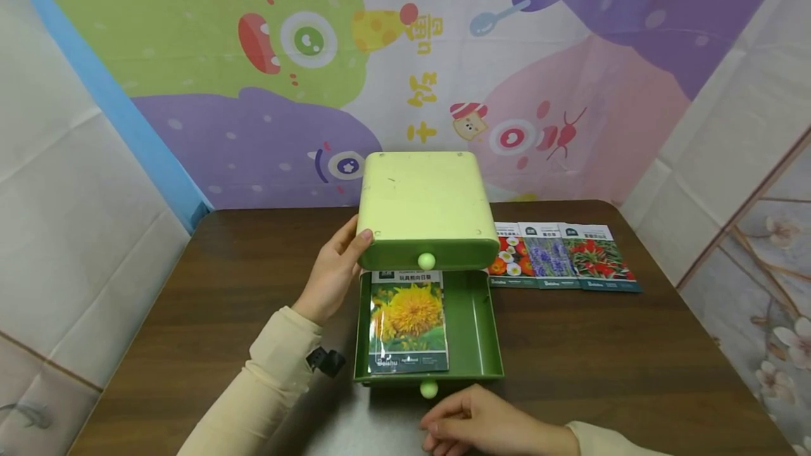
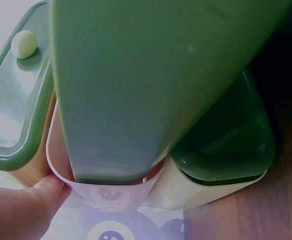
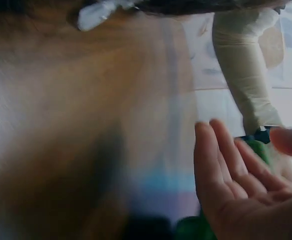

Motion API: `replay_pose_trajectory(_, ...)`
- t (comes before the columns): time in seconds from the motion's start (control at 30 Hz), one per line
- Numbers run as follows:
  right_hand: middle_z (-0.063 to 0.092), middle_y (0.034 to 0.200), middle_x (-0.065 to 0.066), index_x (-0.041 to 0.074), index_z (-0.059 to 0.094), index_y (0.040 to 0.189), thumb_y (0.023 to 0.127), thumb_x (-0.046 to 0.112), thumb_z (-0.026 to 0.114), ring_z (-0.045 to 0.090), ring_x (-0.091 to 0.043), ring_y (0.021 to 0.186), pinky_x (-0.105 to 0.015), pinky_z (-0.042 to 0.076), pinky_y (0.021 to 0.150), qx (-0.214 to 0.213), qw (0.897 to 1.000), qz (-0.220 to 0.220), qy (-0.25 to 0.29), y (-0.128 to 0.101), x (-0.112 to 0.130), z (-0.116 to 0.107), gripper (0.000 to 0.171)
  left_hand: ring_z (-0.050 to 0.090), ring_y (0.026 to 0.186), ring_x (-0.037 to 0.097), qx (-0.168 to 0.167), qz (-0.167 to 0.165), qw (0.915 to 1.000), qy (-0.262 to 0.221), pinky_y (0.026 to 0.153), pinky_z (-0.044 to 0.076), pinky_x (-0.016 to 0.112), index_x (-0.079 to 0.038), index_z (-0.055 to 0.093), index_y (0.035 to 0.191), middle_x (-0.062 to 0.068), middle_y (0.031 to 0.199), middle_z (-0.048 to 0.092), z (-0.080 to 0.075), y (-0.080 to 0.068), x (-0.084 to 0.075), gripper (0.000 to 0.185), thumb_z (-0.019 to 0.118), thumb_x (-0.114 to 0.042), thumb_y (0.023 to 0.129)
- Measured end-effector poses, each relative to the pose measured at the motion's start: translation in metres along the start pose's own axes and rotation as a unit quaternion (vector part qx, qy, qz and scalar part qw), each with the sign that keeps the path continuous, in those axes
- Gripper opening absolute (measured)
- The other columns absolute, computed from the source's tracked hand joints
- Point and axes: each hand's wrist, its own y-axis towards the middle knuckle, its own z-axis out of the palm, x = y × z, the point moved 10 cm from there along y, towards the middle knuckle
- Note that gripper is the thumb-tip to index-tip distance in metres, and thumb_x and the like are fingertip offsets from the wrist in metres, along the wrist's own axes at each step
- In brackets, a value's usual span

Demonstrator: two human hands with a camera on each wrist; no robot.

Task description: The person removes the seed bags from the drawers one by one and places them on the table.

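Observation:
A small drawer cabinet (image 1: 427,195) with a pale yellow-green top stands at the table's back. Its middle drawer (image 1: 472,329) is pulled far out, its dark green underside (image 2: 136,90) filling the left wrist view. Inside, along the left wall, lies a seed packet (image 1: 408,322) picturing yellow flowers. My left hand (image 1: 332,269) rests against the cabinet's left side, thumb at the top front corner, fingers partly hidden. My right hand (image 1: 481,421), fingers loosely bent and holding nothing, hovers just in front of the drawer's round light green knob (image 1: 429,389), apart from it.
Right of the cabinet, three seed packets (image 1: 551,259) with flower pictures lie overlapping on the brown wooden table (image 1: 570,350). The upper drawer, with its knob (image 1: 426,261), is closed. A cartoon cloth (image 1: 304,111) hangs behind; tiled walls flank the table.

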Motion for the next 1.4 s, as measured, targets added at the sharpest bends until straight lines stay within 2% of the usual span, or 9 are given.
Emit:
replay_pose_trajectory(0.13, 0.063, 0.111, -0.037, -0.015, 0.061, 0.121, 0.1, 0.015, 0.056, 0.067, -0.004, 0.089, -0.024, 0.059, 0.078, 0.045, 0.998, -0.033, -0.021, -0.005, 0.026, 0.008, 0.037, 0.038, 0.141, 0.023, -0.001, 0.001, 1.0, 0.0, 0.118, 0.032, 0.044, -0.013, 0.021, 0.157, 0.008, 0.159, 0.029, 0.0, 0.0, 0.0, 0.066, 0.052, -0.032, 0.103)
replay_pose_trajectory(0.27, 0.064, 0.113, -0.036, -0.012, 0.061, 0.122, 0.1, 0.014, 0.057, 0.067, -0.002, 0.092, -0.025, 0.058, 0.083, 0.046, 0.994, -0.08, -0.062, -0.01, 0.056, 0.009, 0.035, 0.039, 0.14, 0.022, -0.004, 0.0, 1.0, -0.002, 0.118, 0.033, 0.044, -0.013, 0.021, 0.157, 0.007, 0.159, 0.029, 0.0, 0.0, 0.0, 0.065, 0.052, -0.032, 0.103)
replay_pose_trajectory(0.4, 0.066, 0.114, -0.031, -0.01, 0.06, 0.125, 0.099, 0.011, 0.056, 0.069, -0.007, 0.099, -0.024, 0.057, 0.087, 0.017, 0.984, -0.134, -0.114, -0.014, 0.088, 0.002, 0.033, 0.04, 0.139, 0.022, -0.004, 0.001, 1.0, -0.005, 0.118, 0.033, 0.043, -0.013, 0.022, 0.157, 0.007, 0.159, 0.029, 0.0, 0.0, 0.001, 0.065, 0.052, -0.032, 0.103)
replay_pose_trajectory(0.5, 0.065, 0.119, -0.028, -0.005, 0.06, 0.128, 0.1, 0.013, 0.056, 0.068, -0.01, 0.102, -0.025, 0.056, 0.088, -0.027, 0.976, -0.153, -0.154, -0.017, 0.108, -0.011, 0.033, 0.041, 0.138, 0.022, -0.005, 0.0, 1.0, -0.005, 0.117, 0.034, 0.043, -0.014, 0.022, 0.157, 0.006, 0.159, 0.03, 0.0, 0.0, 0.001, 0.065, 0.052, -0.032, 0.103)
replay_pose_trajectory(0.77, 0.066, 0.127, -0.013, 0.007, 0.06, 0.133, 0.1, 0.023, 0.058, 0.065, -0.01, 0.108, -0.024, 0.055, 0.087, -0.123, 0.946, -0.157, -0.255, -0.016, 0.141, -0.039, 0.036, 0.042, 0.137, 0.021, -0.004, -0.001, 0.9999, -0.01, 0.116, 0.035, 0.042, -0.014, 0.022, 0.157, 0.005, 0.159, 0.03, 0.0, 0.0, 0.001, 0.065, 0.052, -0.033, 0.103)
replay_pose_trajectory(0.9, 0.062, 0.133, -0.005, 0.013, 0.056, 0.138, 0.1, 0.031, 0.058, 0.062, -0.017, 0.116, -0.033, 0.053, 0.095, -0.155, 0.926, -0.14, -0.314, -0.008, 0.143, -0.051, 0.042, 0.042, 0.138, 0.021, -0.003, 0.0, 1.0, -0.009, 0.116, 0.035, 0.042, -0.014, 0.022, 0.157, 0.006, 0.159, 0.03, 0.0, 0.0, 0.0, 0.065, 0.052, -0.033, 0.103)
replay_pose_trajectory(1.0, 0.053, 0.144, -0.002, 0.018, 0.05, 0.144, 0.098, 0.041, 0.058, 0.054, -0.023, 0.129, -0.045, 0.047, 0.105, -0.165, 0.905, -0.117, -0.374, 0.0, 0.138, -0.056, 0.052, 0.041, 0.139, 0.021, -0.004, -0.001, 1.0, -0.007, 0.116, 0.035, 0.041, -0.014, 0.022, 0.157, 0.006, 0.159, 0.029, 0.0, 0.0, 0.001, 0.065, 0.052, -0.033, 0.103)
replay_pose_trajectory(1.23, 0.039, 0.154, -0.014, 0.012, 0.038, 0.152, 0.096, 0.048, 0.059, 0.041, -0.032, 0.14, -0.054, 0.04, 0.11, -0.151, 0.85, -0.08, -0.498, 0.024, 0.121, -0.059, 0.069, 0.04, 0.139, 0.022, -0.005, 0.002, 0.9999, -0.013, 0.117, 0.034, 0.042, -0.013, 0.022, 0.157, 0.007, 0.159, 0.03, 0.0, 0.0, -0.001, 0.064, 0.051, -0.031, 0.103)
replay_pose_trajectory(1.4, 0.034, 0.156, -0.018, 0.01, 0.035, 0.153, 0.093, 0.052, 0.062, 0.038, -0.037, 0.141, -0.056, 0.038, 0.111, -0.144, 0.833, -0.046, -0.532, 0.038, 0.107, -0.066, 0.078, 0.041, 0.139, 0.022, -0.004, 0.001, 0.9999, -0.016, 0.117, 0.035, 0.041, -0.012, 0.022, 0.157, 0.007, 0.159, 0.03, 0.001, 0.0, -0.001, 0.063, 0.051, -0.03, 0.103)
